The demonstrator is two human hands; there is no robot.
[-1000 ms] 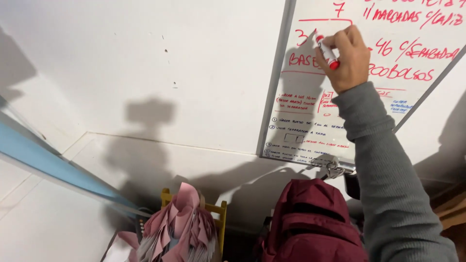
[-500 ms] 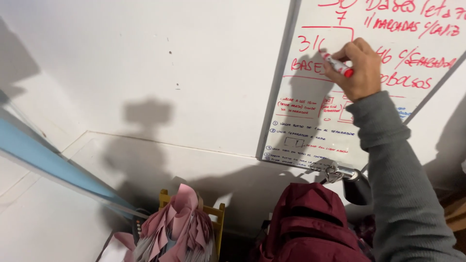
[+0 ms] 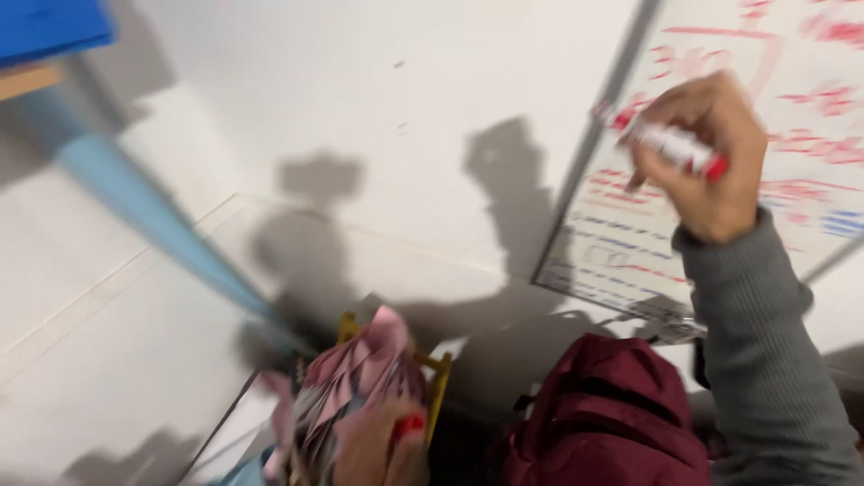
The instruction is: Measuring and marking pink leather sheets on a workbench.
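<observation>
Head view: right hand (image 3: 711, 166) holds red marker (image 3: 670, 144) before whiteboard (image 3: 792, 81).

place: workshop or work room | evidence: wall whiteboard (image 3: 720, 180) with handwritten notes, maroon backpack (image 3: 612, 418), pink paper bundle (image 3: 360, 378)

Person's own body: one sleeved arm, two bare hands.
The right hand (image 3: 711, 162) is bare, without glove or ring visible; its arm wears a grey, finely ribbed knit sleeve (image 3: 765, 360) with a snug cuff at the wrist. The left hand (image 3: 378, 445), blurred at the lower edge, shows bare, sleeve not visible.
</observation>
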